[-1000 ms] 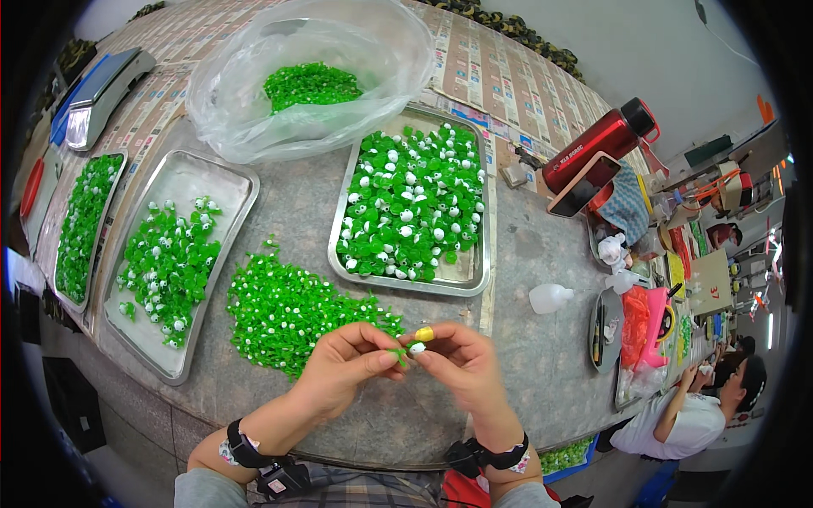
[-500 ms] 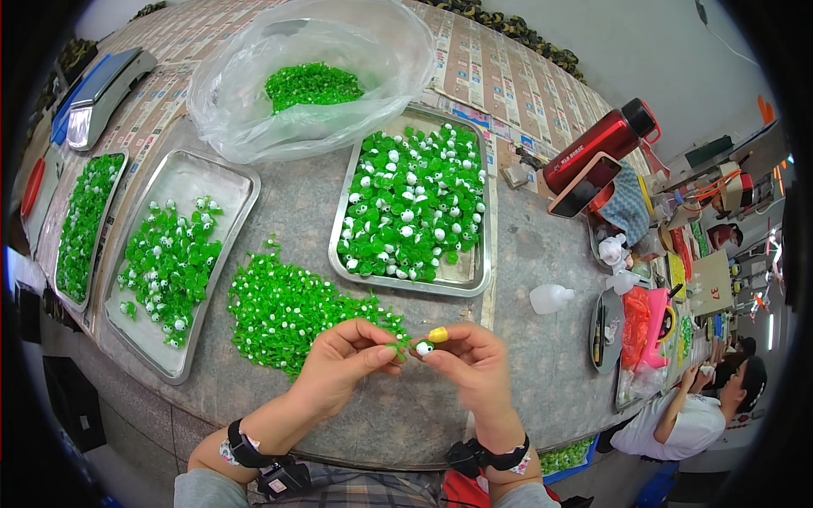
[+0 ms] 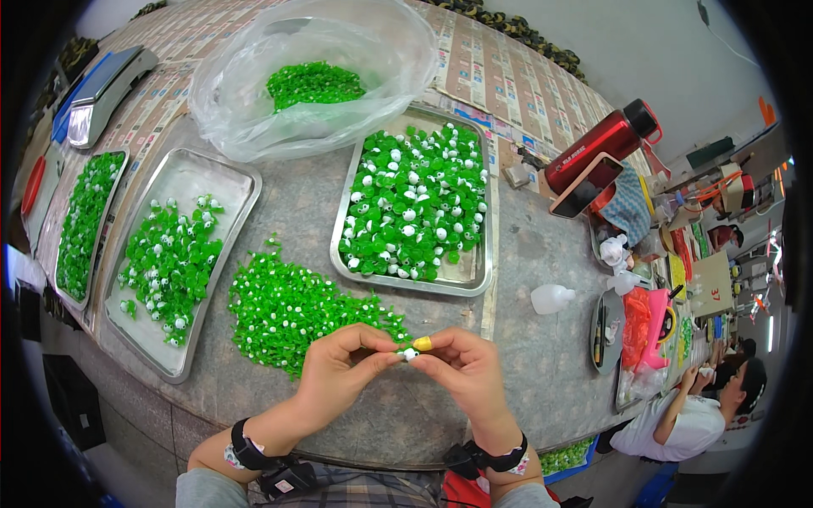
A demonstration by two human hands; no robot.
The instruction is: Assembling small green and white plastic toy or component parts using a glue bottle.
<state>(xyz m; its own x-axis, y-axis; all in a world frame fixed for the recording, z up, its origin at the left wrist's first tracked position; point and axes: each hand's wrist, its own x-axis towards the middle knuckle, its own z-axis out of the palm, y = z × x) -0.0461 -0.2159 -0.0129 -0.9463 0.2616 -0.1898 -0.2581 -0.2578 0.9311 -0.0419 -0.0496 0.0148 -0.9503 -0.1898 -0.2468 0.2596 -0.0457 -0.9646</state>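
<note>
In front of me, above the table, my two hands meet fingertip to fingertip. My right hand pinches a small white ball-shaped head with dark dots between thumb and index finger, which wears a yellow finger cover. My left hand is closed in a pinch on a small green plastic piece, mostly hidden by its fingertips, pressed against the white head. Just beyond the left hand spreads a loose pile of green plastic pieces with white spots.
Metal trays hold green-and-white pieces: one behind my hands, one at left, another at far left. At the back stands a clear plastic bag of green pieces. To the right are a white bottle, phone, red flask and another person.
The hands have drawn together, and the right hand has shifted left. The green piece and the white head, visibly separate before, now touch between the fingertips.
</note>
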